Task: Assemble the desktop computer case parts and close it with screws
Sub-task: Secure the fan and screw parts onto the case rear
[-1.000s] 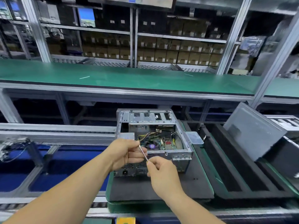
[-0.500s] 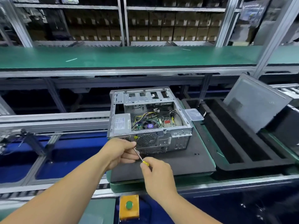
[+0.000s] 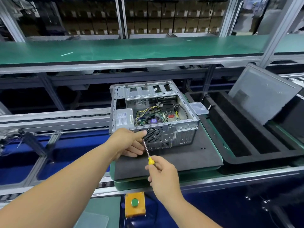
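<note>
Grey metal computer case (image 3: 164, 102), its top open, sits on a dark foam mat (image 3: 189, 158). His right hand (image 3: 162, 175) grips a yellow-handled screwdriver (image 3: 146, 150); his left hand (image 3: 130, 142) pinches its tip against the case's rear panel.

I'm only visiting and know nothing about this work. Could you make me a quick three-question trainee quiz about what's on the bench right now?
1. True or false: the computer case has its top open.
2. Which hand holds the yellow-handled screwdriver: A the left hand, B the right hand?
3. Fill in: the case stands on a dark ____ mat.

Key: 1 true; 2 B; 3 foam.
</note>
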